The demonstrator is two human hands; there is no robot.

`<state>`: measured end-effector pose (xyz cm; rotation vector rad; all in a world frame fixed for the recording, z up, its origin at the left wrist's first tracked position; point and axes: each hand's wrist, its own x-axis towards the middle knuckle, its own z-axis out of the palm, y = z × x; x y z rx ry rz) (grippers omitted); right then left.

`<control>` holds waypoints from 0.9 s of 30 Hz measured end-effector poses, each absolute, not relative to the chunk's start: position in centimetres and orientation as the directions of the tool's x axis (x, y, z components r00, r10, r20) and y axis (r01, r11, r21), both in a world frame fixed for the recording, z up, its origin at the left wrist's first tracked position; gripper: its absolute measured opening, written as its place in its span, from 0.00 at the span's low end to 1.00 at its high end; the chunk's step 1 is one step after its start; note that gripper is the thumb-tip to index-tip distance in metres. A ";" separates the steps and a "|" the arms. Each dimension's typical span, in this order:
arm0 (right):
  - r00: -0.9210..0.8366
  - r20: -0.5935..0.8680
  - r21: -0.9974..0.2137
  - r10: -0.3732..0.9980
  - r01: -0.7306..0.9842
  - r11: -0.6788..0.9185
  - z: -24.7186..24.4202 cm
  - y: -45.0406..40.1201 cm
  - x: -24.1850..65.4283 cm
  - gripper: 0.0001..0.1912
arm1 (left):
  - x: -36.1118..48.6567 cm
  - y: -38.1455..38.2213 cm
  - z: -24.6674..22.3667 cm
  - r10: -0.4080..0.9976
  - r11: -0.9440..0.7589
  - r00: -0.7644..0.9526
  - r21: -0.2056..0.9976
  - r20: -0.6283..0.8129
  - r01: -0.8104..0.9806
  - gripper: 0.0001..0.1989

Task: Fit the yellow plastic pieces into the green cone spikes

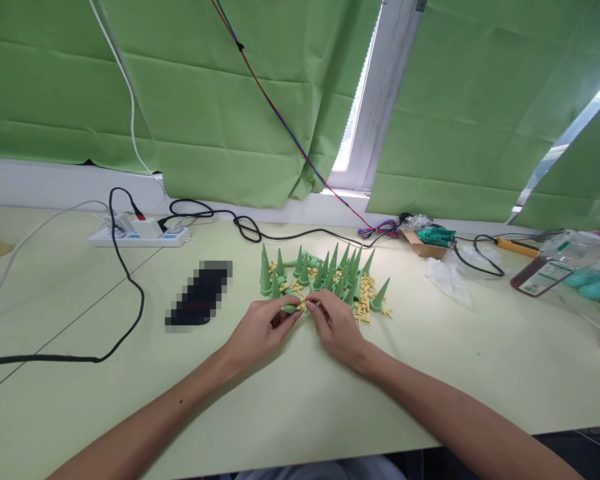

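Both hands meet over the near edge of a cluster of small plastic parts. My left hand is closed in a pinch on a green cone, which lies tilted on its side. At the cone's end, between the fingertips, is a small yellow plastic piece. My right hand pinches at this yellow piece from the other side; its fingertips partly cover it. Just behind my hands, several green cones stand upright. Small yellow branched pieces lie in a loose pile among and beside them.
A pixelated dark object lies left of the cones. Farther back stand a white power strip and a black cable. On the right are a clear plastic bag, a small cardboard box and a tilted bottle.
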<state>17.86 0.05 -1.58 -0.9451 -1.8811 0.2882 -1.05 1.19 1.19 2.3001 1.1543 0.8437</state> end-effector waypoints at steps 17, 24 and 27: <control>-0.204 0.664 -0.571 0.719 0.483 0.664 -1.4 -0.3 17.8 0.09 | -1.0 1.2 1.1 0.805 -0.590 0.435 0.627 0.404 0.509 0.11; -0.203 0.662 -0.578 0.721 0.474 0.664 -1.5 -0.3 17.7 0.09 | -1.2 1.1 0.9 0.769 -0.638 0.454 0.577 0.449 0.510 0.11; -0.199 0.659 -0.582 0.725 0.475 0.660 -1.5 -0.2 17.8 0.09 | -1.3 1.2 0.7 0.741 -0.672 0.475 0.518 0.476 0.530 0.11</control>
